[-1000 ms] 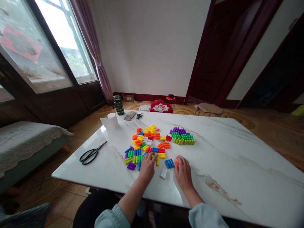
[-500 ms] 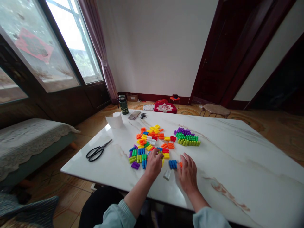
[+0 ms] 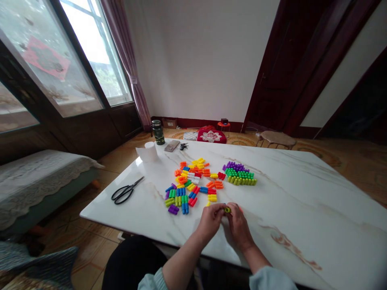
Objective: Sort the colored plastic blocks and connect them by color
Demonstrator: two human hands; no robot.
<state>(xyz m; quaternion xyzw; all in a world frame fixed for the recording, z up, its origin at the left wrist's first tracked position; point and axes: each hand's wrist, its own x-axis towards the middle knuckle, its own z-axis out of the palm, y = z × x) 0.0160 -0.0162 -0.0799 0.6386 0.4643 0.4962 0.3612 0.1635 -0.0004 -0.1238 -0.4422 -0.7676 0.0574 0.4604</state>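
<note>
My left hand (image 3: pixel 212 218) and my right hand (image 3: pixel 238 226) meet near the table's front edge. Between their fingertips is a small yellow-green plastic tube piece (image 3: pixel 227 210), its round end facing me. Both hands are closed on it. A bit of orange shows beyond my right fingers. To the left lies a loose spread of small coloured tube pieces, among them blue ones (image 3: pixel 185 208), purple ones (image 3: pixel 173 209) and yellow ones (image 3: pixel 212 197). Farther right, purple (image 3: pixel 235 166), green (image 3: pixel 240 174) and yellow-green (image 3: pixel 242 181) pieces stand packed in rows.
Black-handled scissors (image 3: pixel 127 191) lie at the table's left. Along the far left edge are a white paper roll (image 3: pixel 147 152), a dark green flask (image 3: pixel 158 133), a phone (image 3: pixel 171 146) and keys (image 3: pixel 183 146). The white marble-patterned table (image 3: pixel 290 201) extends right.
My left hand has moved right from the loose pieces to meet my right hand, bringing the yellow-green tube piece. The blue pieces and the small clear-grey item near my right hand are now covered.
</note>
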